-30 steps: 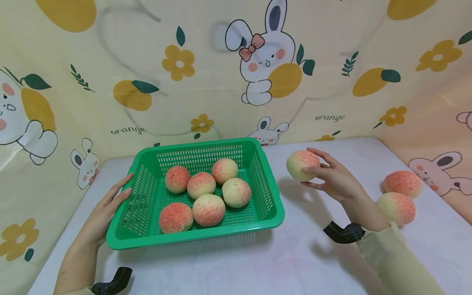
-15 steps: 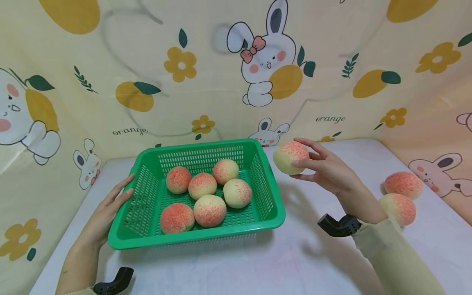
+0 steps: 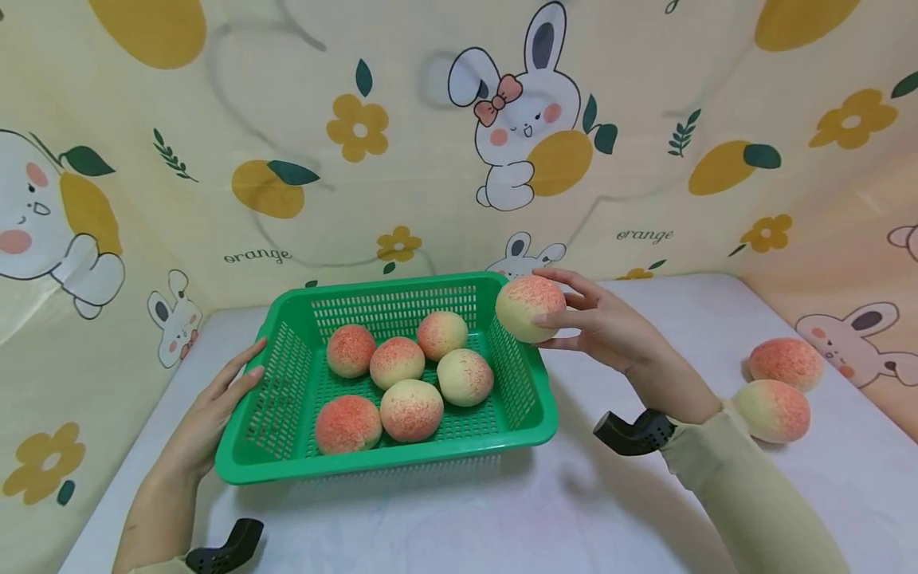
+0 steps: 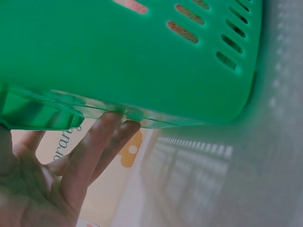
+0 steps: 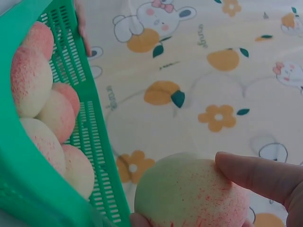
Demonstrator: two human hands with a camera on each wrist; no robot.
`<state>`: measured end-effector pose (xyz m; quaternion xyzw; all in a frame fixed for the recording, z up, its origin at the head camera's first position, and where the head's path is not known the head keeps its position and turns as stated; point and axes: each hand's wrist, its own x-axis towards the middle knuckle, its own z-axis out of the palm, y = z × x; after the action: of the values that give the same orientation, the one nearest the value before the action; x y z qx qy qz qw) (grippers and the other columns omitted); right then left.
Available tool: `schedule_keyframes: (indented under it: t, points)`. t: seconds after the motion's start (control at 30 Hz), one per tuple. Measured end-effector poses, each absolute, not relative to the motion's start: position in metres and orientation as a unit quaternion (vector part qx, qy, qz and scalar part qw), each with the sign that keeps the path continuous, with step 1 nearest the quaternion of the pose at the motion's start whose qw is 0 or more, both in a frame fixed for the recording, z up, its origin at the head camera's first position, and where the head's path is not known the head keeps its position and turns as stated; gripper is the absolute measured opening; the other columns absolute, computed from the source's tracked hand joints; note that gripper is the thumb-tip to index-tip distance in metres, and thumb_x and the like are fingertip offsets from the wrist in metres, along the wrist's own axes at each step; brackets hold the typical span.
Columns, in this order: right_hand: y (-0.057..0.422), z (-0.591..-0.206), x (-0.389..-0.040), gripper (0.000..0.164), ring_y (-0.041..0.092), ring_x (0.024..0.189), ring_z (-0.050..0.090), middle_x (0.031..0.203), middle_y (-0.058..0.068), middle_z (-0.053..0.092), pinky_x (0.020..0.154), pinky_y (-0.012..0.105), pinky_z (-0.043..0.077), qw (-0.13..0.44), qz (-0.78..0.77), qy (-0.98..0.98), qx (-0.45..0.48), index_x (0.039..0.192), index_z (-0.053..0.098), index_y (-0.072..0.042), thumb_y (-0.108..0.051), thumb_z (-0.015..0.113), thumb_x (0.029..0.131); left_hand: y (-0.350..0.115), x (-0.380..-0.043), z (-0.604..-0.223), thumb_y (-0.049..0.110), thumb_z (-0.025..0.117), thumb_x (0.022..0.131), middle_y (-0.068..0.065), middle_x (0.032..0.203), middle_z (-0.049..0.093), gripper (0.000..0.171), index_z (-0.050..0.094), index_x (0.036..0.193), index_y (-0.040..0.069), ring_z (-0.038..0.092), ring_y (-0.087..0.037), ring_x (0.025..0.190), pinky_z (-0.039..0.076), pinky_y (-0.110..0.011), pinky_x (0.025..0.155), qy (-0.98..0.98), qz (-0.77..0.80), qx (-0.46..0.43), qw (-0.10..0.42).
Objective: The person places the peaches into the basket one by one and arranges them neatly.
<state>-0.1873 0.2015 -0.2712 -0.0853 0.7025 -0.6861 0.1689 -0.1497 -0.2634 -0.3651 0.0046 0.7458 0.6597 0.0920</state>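
In the head view, my left hand (image 3: 213,410) holds the left rim of a green plastic basket (image 3: 387,462), with thumb and a finger over the edge. The left wrist view shows other fingers (image 4: 102,142) touching the basket's outside. Several peaches (image 3: 411,410) lie inside the basket, red and pale yellow. My right hand (image 3: 610,331) grips another peach (image 3: 529,307) between thumb and fingers, in the air at the basket's back right corner. From the right wrist, that peach (image 5: 189,194) looks pale green with red specks, with the thumb on its side.
Two peaches, one redder (image 3: 785,364) and one paler (image 3: 772,410), lie on the white table (image 3: 459,526) at the right. A cloth (image 3: 416,199) printed with rabbits and fruit hangs behind. Both wrists carry black devices (image 3: 634,433).
My right hand has carried its peach leftwards, from beside the basket to its right rim. The left hand stays on the basket, and the peaches inside lie as before.
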Motion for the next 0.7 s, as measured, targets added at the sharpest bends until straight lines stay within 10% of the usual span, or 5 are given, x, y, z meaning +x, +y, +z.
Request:
schedule_keyframes:
  t: [0.7]
  points:
    - [0.160, -0.274, -0.189, 0.062, 0.028, 0.108, 0.051, 0.127, 0.017, 0.045, 0.085, 0.035, 0.053, 0.301, -0.530, 0.760, -0.226, 0.139, 0.044, -0.016, -0.010, 0.071, 0.084, -0.263, -0.150, -0.365, 0.045, 0.043, 0.101, -0.021, 0.151, 0.017, 0.056, 0.022, 0.152, 0.039, 0.064, -0.007, 0.090, 0.059, -0.032, 0.073, 0.754, 0.650, -0.007, 0.092]
